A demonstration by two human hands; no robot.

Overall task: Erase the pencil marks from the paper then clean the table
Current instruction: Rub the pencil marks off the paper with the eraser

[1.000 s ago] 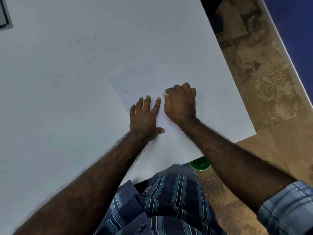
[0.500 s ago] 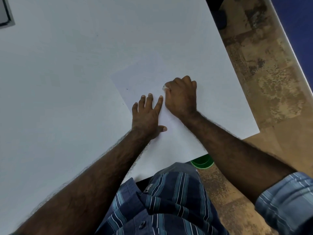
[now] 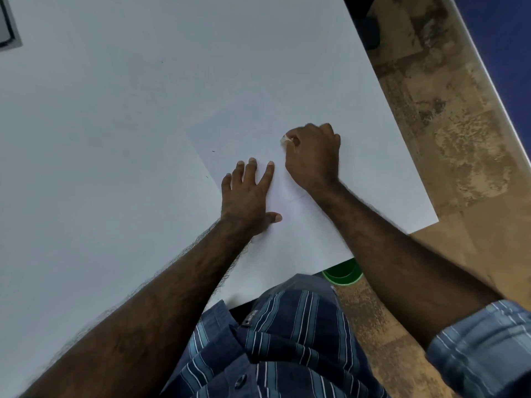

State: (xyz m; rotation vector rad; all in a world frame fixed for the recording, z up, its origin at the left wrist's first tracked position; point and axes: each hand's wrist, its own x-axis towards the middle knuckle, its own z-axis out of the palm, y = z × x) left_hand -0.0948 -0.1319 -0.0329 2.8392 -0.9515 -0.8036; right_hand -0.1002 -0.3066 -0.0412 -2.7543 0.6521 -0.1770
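**Eraser at work on the sheet, other hand pinning it down**

A white sheet of paper (image 3: 244,139) lies at an angle on the white table (image 3: 115,139), and everything else is placed from that sheet. Its near part reaches close to the table edge nearest the person.

The left hand (image 3: 248,196) lies flat on the sheet's left border, palm down, fingers straight and slightly fanned, thumb stretched out to the side along the paper. It presses the sheet against the table.

The right hand (image 3: 313,156) sits just right of the left one, further up the sheet, its fingers curled tight. A small white eraser (image 3: 285,140) shows at the tip of the thumb and forefinger, pinched between them, its free end down on the paper. Most of the eraser is hidden inside the grip.

Faint pencil lines (image 3: 296,196) cross the paper between the two wrists. Two tiny dark specks (image 3: 213,151) lie near the sheet's left edge, one on the paper and one just off it on the table.

Beyond the sheet's near corner, below the table edge, part of a green round container (image 3: 342,275) shows on the mottled brown floor (image 3: 459,139). A striped blue shirt (image 3: 287,340) fills the bottom of the view, and a dark-framed object (image 3: 8,27) sits on the table far off to the sheet's upper left.
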